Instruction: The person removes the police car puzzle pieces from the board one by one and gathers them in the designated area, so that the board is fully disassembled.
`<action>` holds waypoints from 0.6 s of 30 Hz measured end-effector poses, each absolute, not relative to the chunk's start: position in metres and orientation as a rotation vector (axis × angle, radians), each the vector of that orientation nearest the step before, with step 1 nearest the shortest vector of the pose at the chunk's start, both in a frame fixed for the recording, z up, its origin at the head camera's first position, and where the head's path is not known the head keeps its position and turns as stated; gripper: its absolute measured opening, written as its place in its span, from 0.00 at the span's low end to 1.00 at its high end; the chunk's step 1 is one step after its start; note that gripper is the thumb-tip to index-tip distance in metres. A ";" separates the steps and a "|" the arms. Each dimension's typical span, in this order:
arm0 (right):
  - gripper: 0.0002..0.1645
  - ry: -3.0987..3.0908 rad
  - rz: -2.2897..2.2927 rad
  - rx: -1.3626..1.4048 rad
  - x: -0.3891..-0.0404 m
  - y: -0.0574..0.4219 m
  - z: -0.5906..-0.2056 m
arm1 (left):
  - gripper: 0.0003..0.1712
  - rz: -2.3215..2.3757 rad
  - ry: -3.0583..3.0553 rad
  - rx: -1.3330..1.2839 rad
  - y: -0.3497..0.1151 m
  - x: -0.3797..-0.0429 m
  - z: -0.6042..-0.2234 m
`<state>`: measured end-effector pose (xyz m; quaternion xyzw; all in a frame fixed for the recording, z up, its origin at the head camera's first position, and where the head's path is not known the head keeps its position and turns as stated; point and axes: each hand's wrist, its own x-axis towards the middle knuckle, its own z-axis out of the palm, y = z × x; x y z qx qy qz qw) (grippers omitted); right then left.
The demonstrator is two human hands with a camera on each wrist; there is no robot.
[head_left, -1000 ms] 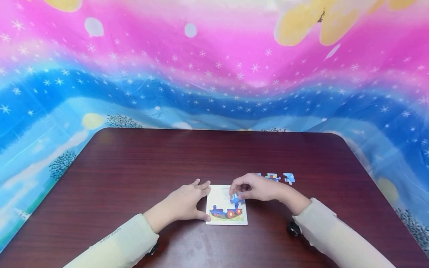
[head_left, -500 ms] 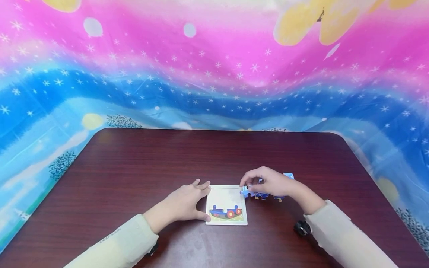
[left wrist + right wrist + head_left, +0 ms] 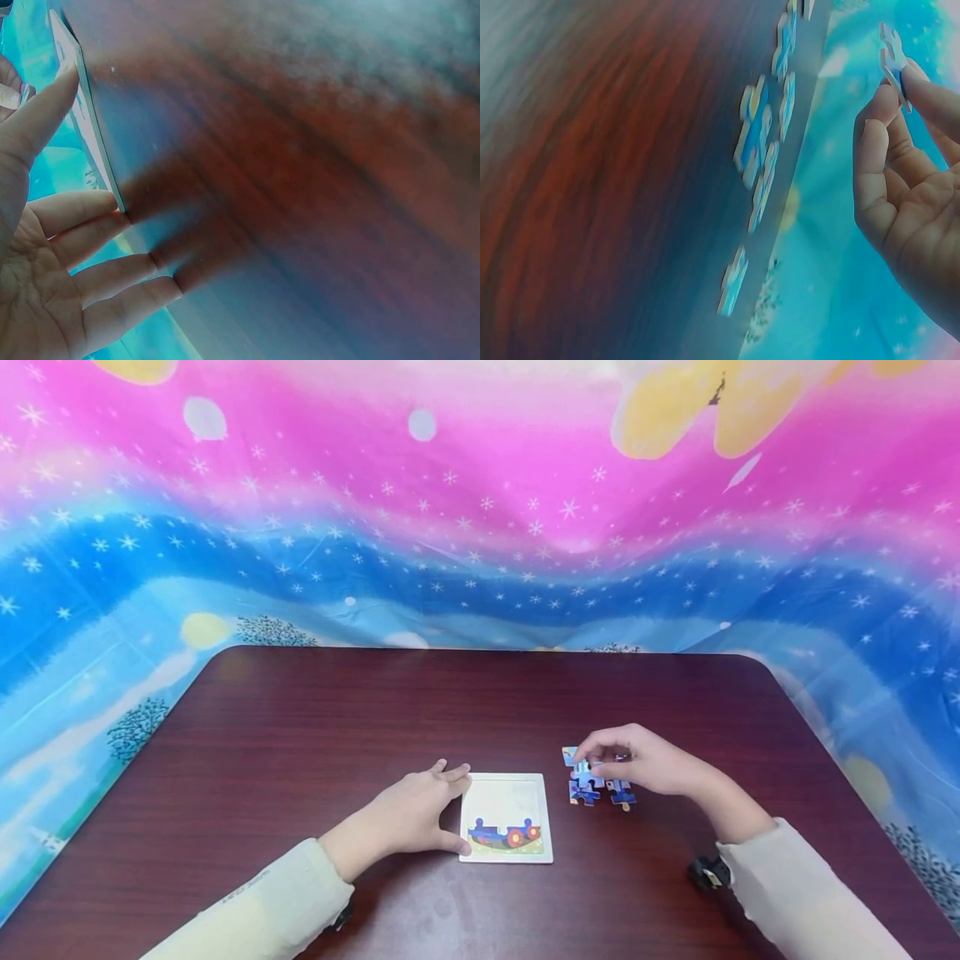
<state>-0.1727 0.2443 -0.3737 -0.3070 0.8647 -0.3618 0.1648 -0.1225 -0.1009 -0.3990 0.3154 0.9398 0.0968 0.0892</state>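
A small square wooden puzzle tray lies near the front middle of the table, its lower rows filled with a blue and red train picture. Along its left side my left hand rests with fingers extended. The left wrist view has the thumb and fingertips against the tray's edge. To the right, my right hand pinches a light-blue jigsaw piece between thumb and fingers. It hovers over a cluster of loose jigsaw pieces, hiding some from the head view.
In the right wrist view several loose pieces lie spread out on the table. The dark wood table reaches back to a patterned cloth backdrop. Bare tabletop lies between the tray and the loose pieces.
My right hand has moved from above the tray rightward to the loose pieces, carrying the light-blue jigsaw piece along. The left hand stays at the tray's left side.
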 end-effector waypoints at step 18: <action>0.12 2.601 -1.140 -0.820 -0.162 0.300 -0.372 | 0.52 0.320 2.793 0.923 -0.100 -0.121 -0.398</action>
